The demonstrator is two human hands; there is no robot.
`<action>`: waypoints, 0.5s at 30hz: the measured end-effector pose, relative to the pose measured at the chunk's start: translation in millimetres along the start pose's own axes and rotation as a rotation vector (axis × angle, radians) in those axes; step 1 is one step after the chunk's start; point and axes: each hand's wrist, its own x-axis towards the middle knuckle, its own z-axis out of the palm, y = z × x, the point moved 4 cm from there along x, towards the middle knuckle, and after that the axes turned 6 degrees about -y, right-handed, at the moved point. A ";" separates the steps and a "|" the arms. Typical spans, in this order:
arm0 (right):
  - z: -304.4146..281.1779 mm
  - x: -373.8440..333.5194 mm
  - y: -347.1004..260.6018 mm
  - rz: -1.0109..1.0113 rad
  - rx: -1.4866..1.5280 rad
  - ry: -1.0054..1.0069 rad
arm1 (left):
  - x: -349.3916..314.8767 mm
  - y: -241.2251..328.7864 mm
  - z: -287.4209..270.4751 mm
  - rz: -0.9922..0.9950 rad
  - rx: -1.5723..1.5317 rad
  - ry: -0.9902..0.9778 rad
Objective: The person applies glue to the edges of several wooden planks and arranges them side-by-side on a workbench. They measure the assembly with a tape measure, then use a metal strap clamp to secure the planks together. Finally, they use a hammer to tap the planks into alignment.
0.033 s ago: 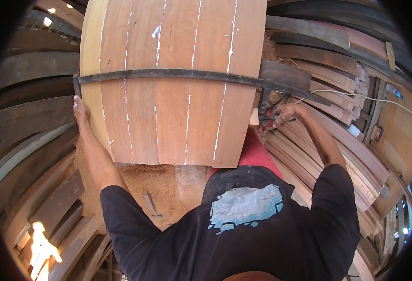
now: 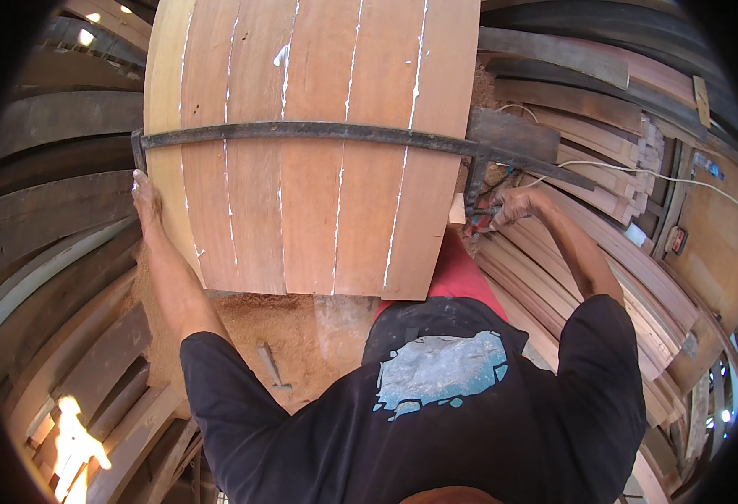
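A wide panel of several light-brown boards (image 2: 310, 218) lies before me, with lines of white glue squeezed along its joints. Across it runs a dark metal bar clamp (image 2: 302, 130), its left jaw hooked at the panel's left edge. My left hand (image 2: 146, 198) rests along that edge just below the jaw, fingers stretched out. On the right, my right hand (image 2: 513, 205) is closed round the clamp's screw handle (image 2: 486, 212). A small pale wood block (image 2: 457, 208) sits between the clamp's screw end and the panel's right edge.
Dark planks (image 2: 67, 126) are stacked on the left, and lighter boards (image 2: 587, 269) lie on the right. A white cable (image 2: 638, 170) crosses the right-hand stack. Sawdust (image 2: 243, 323) covers the floor below the panel, where a small metal tool (image 2: 270, 363) lies.
My right hand has turned slightly on the clamp's screw handle. The left hand keeps its place at the panel's edge.
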 end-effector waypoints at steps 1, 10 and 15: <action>5.0 -6.5 -7.8 0.012 0.021 -0.026 | -1.4 0.0 1.4 -0.003 0.010 0.006; 32.7 -29.2 -24.9 0.101 -0.445 0.826 | 12.6 -25.6 -2.9 -0.022 0.014 0.021; 26.6 -45.2 -34.1 -0.013 -0.575 0.788 | -1.9 -1.3 4.0 -0.022 -0.069 -0.026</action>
